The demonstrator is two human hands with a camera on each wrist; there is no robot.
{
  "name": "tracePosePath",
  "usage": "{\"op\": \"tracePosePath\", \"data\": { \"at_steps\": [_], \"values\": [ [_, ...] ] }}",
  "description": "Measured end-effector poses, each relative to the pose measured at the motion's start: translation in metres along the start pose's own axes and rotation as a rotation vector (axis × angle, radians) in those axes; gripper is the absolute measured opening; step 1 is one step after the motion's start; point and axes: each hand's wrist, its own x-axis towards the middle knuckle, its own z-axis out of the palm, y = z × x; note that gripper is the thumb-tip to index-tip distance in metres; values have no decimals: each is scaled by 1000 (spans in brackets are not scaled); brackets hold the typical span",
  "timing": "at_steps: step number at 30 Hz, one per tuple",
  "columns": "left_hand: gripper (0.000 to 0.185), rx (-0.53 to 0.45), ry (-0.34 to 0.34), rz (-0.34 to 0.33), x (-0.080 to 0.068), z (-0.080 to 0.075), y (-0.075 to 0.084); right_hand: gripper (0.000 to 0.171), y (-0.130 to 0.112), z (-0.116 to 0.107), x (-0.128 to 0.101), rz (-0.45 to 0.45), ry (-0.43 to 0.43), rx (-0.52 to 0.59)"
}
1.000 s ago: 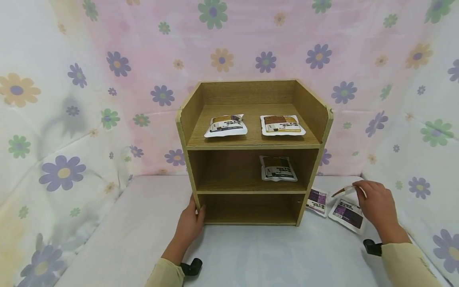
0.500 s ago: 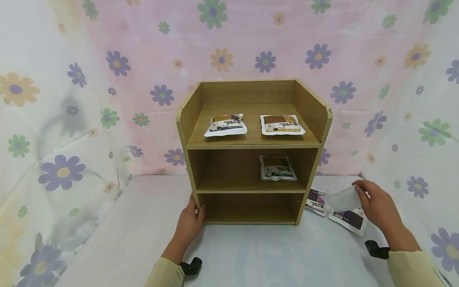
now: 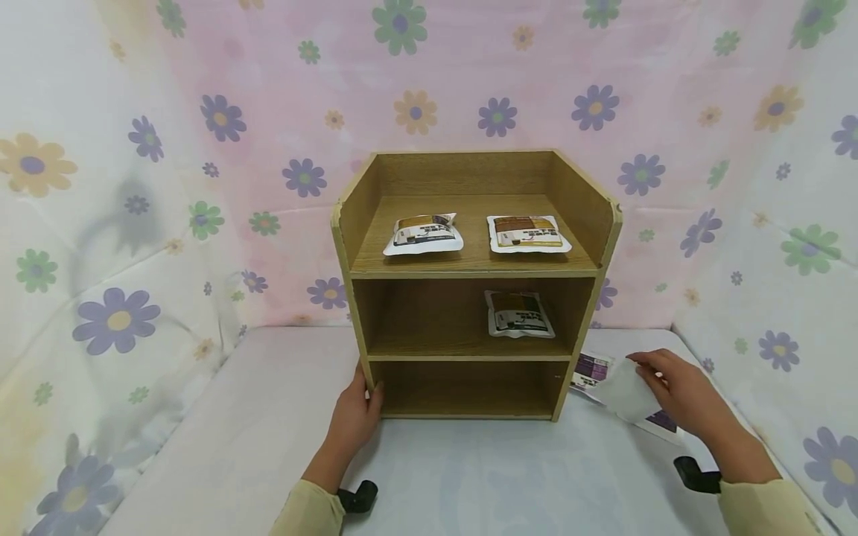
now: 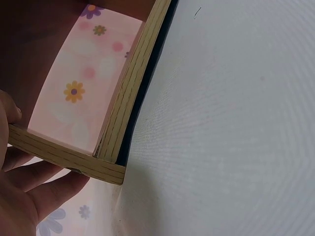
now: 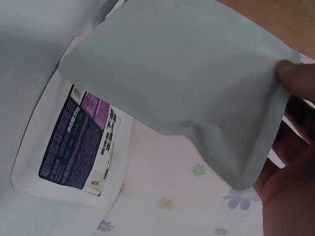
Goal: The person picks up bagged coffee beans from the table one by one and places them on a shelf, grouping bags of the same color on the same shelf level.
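My left hand (image 3: 353,417) grips the lower left side panel of a wooden shelf unit (image 3: 469,417). In the left wrist view its thumb is inside the panel edge (image 4: 64,155) and several fingers are outside. Off the shelf's right side, my right hand (image 3: 687,398) pinches a flat pouch (image 3: 626,391) by its edge. That pouch hangs tilted, its plain pale face showing in the right wrist view. Beneath it lies a pouch with a purple-and-dark label (image 5: 74,142). Another purple-labelled pouch (image 3: 590,368) rests against the shelf's right side, partly covered by the held one.
Two pouches, one left (image 3: 424,234) and one right (image 3: 528,234), lie on the top shelf. The middle shelf holds a brown-labelled pouch (image 3: 519,314) at its right. White cloth (image 3: 469,476) covers the table, with a flowered curtain (image 3: 456,74) behind.
The held pouch has turned from nearly edge-on to showing its plain face. My right hand has shifted left with it over the lying pouches. The left hand stays on the panel.
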Motion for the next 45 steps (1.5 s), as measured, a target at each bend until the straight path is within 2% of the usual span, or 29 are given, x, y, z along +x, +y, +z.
{"op": "tracePosePath", "data": {
  "at_steps": [7,10,15,22,33,41,45],
  "values": [
    [58,-6,-15,-20,0,-1,1,32,-8,0,0,23,-116,-17],
    [58,-1,-24,-24,0,-1,1,33,-11,0,0,44,-137,-26],
    [58,-1,-19,-19,0,-1,0,30,-17,-1,-2,39,-118,-32],
    [58,-1,-13,-23,0,0,-1,28,-25,-8,-4,-15,-55,-41],
    [56,16,-4,-6,0,1,-2,27,-43,-16,-10,-57,-29,-52],
    [57,24,-2,-5,0,1,-2,29,-54,-21,-15,-140,29,-103],
    [57,21,-5,-8,0,0,-2,30,-60,-24,-16,-142,2,-101]
  ]
}}
